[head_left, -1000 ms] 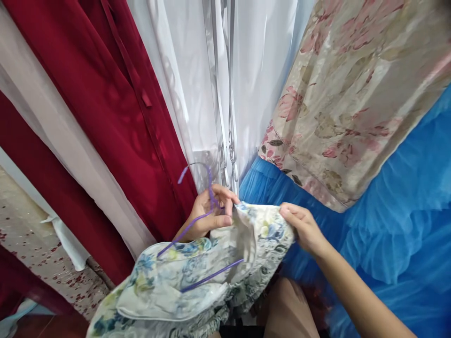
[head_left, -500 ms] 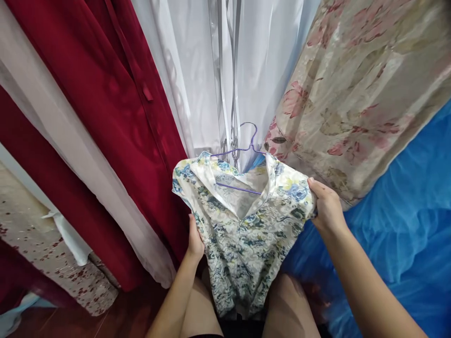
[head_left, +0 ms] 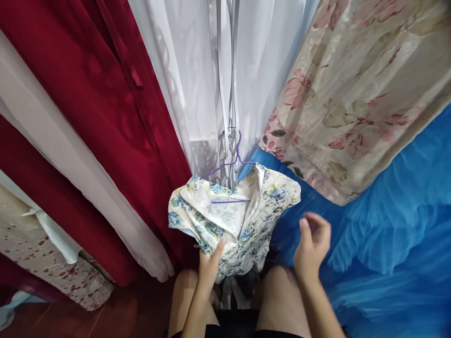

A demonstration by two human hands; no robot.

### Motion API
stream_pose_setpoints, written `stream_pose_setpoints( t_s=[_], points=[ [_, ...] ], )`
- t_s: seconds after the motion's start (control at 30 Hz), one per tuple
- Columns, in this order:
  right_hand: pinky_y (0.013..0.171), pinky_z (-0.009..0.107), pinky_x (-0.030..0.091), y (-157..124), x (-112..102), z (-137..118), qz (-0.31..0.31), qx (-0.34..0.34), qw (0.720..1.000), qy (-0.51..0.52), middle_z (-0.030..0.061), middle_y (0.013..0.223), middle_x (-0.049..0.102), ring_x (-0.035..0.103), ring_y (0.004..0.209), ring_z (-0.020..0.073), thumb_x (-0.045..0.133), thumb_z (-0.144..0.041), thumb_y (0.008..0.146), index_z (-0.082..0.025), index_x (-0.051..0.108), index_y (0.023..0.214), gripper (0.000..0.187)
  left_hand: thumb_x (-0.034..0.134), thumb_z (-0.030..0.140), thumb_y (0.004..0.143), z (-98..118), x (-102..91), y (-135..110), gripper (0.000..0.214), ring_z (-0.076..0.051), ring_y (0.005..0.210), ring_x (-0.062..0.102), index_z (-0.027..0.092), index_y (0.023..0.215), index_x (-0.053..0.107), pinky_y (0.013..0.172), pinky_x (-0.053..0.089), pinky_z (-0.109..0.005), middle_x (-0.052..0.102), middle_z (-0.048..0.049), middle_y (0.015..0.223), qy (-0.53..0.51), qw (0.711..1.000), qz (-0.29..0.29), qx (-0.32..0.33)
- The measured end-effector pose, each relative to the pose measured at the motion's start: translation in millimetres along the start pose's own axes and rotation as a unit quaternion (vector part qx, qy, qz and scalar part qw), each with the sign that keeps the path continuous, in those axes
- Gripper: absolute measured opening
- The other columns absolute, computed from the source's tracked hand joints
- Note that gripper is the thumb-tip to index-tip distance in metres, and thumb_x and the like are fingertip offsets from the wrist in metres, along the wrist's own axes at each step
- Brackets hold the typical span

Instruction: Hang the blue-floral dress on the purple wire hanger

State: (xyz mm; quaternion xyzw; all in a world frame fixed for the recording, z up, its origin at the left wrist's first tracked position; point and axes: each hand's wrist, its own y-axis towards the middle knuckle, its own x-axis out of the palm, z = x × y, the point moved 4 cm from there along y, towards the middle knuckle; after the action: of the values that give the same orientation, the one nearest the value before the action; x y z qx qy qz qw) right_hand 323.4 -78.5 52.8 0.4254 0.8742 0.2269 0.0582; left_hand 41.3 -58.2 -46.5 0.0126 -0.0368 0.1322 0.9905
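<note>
A short-sleeved floral dress (head_left: 211, 225), white with blue and yellow flowers, is spread on a purple wire hanger (head_left: 237, 162) in front of me. The hanger's hook points up, and its lower bar shows through the open neckline. My left hand (head_left: 210, 263) is closed on the front of the dress below the collar, thumb on top and the other fingers mostly hidden. Off to the right of the dress, apart from it, is my right hand (head_left: 312, 244), holding nothing, its fingers loosely bent and the thumb raised.
White drapes with hanging ribbons (head_left: 229, 94) are straight ahead. Dark red fabric (head_left: 116, 112) hangs on the left, a cream pink-flowered cloth (head_left: 352, 108) on the right. Blue tulle (head_left: 384, 239) spreads at the lower right, and reddish floor (head_left: 88, 317) shows lower left.
My right hand has let go of the dress's right sleeve and moved down. The left hand has shifted from the side to the dress front. The dress has tilted and its lower part has bunched up.
</note>
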Motion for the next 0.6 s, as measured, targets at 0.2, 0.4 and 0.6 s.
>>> stream_pose_setpoints(
  t_s=[0.2,0.4,0.6],
  points=[
    [0.072,0.036,0.047,-117,62,28,-0.505,0.210,0.834,0.077,0.0039,0.076,0.064,0.060,0.074,0.0242,0.051,-0.057,0.097,-0.023,0.061,0.078,0.040,0.076,0.042,0.080,14,3.2,-12,0.041,-0.031,0.125,0.063,0.023,0.117,0.071,0.112,0.046,-0.042,0.072,-0.0080,0.125,-0.002,0.999,-0.035,0.016],
    [0.063,0.031,0.039,-118,82,24,-0.501,0.199,0.838,0.087,0.0004,0.060,0.055,0.050,0.060,0.0183,0.052,-0.059,0.096,-0.022,0.056,0.063,0.050,0.074,0.044,0.081,20,-6.6,-21,0.040,-0.032,0.117,0.067,0.021,0.113,0.070,0.105,0.051,-0.043,0.074,-0.0097,0.118,0.012,1.000,-0.014,-0.007],
    [0.050,0.029,0.029,-115,64,32,-0.480,0.285,0.822,0.108,-0.0004,0.049,0.058,0.039,0.045,0.0140,0.060,-0.060,0.089,-0.021,0.066,0.067,0.045,0.073,0.039,0.082,19,-11.7,-43,0.062,-0.033,0.136,0.047,0.025,0.136,0.045,0.114,0.039,-0.048,0.047,-0.0162,0.143,0.193,0.948,0.183,0.177]
  ],
)
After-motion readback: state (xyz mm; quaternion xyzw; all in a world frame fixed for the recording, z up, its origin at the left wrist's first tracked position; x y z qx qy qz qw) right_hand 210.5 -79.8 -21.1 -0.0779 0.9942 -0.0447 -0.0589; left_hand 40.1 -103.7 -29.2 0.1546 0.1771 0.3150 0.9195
